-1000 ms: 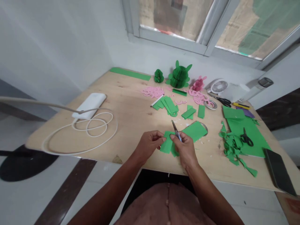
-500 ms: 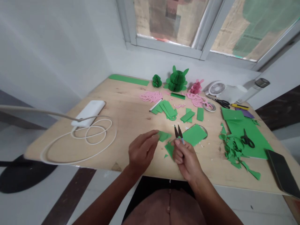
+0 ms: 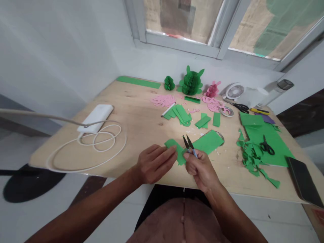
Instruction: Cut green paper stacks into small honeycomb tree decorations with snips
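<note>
My left hand [image 3: 157, 163] has its fingertips closed over a small piece of green paper [image 3: 181, 156], its palm hidden from view. In my right hand [image 3: 199, 167] is a pair of small thread snips [image 3: 187, 143], dark blades pointing away from me and slightly apart. The right thumb and fingertips meet the right edge of that same paper; whether they also pinch it, I cannot tell. Just beyond the right hand lies a larger green paper rectangle [image 3: 209, 141] over a round item mostly hidden beneath it.
Green strips [image 3: 182, 113], a marker [image 3: 168, 110] and pink scraps [image 3: 163, 100] lie further back. Folded paper figures [image 3: 191, 83] stand by the wall. At right are green offcuts [image 3: 251, 154], black scissors [image 3: 266, 147] and a dark phone-like slab [image 3: 305, 180]; at left, a white power bank [image 3: 97, 116] with a cable.
My left hand has moved right and toward me, onto the green paper at the right hand. The snips have shifted slightly left. The view has tilted a little.
</note>
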`<action>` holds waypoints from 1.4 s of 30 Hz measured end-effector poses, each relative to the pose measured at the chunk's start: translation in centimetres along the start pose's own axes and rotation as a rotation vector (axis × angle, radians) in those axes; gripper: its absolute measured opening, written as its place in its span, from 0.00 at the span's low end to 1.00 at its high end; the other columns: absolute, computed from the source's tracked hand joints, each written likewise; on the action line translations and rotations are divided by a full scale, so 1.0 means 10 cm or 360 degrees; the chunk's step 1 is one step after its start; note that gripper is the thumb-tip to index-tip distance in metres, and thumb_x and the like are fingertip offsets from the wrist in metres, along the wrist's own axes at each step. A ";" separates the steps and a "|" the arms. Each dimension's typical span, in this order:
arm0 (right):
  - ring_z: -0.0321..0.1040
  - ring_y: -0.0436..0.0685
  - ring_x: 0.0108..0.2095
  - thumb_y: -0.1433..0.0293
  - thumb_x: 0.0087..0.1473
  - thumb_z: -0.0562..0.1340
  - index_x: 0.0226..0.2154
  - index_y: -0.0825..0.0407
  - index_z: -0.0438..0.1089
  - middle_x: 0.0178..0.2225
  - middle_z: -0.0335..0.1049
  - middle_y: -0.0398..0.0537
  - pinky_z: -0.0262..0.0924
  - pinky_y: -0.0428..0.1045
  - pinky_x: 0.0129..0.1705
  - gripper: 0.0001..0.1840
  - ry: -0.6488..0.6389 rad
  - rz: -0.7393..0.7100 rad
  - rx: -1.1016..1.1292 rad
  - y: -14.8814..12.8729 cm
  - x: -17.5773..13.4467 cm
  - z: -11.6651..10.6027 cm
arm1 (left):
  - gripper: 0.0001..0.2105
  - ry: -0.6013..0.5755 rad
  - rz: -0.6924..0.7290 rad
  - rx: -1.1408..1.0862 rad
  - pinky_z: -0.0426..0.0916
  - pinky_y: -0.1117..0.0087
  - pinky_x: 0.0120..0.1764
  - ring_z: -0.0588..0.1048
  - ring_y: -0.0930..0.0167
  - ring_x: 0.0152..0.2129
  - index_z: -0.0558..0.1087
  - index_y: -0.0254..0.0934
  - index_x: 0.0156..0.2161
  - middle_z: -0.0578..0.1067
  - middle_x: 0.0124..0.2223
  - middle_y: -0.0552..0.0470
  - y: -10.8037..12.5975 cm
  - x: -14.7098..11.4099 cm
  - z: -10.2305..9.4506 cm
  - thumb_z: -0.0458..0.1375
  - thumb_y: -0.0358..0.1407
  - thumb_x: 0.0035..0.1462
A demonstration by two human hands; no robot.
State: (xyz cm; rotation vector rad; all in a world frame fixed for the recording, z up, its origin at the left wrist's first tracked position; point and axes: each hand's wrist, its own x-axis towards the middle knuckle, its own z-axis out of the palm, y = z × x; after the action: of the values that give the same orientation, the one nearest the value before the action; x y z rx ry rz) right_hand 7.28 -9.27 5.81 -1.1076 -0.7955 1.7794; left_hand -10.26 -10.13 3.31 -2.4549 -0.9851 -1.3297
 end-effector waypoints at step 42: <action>0.37 0.44 0.16 0.50 0.52 0.60 0.28 0.56 0.71 0.14 0.46 0.33 0.31 0.44 0.18 0.24 0.0209 -0.0298 -0.0189 0.21 -0.04 -0.06 | 0.07 0.0713 -0.2509 -0.1838 0.56 0.76 0.19 0.64 0.78 0.14 0.71 0.33 0.20 0.69 0.16 0.56 0.32 0.28 0.12 0.64 0.32 0.43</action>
State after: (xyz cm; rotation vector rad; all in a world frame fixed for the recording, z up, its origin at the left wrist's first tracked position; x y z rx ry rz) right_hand 7.25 -10.48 3.91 -1.1740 -0.9037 1.5046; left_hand -6.42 -10.73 5.33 -1.0013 -2.6655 -3.3469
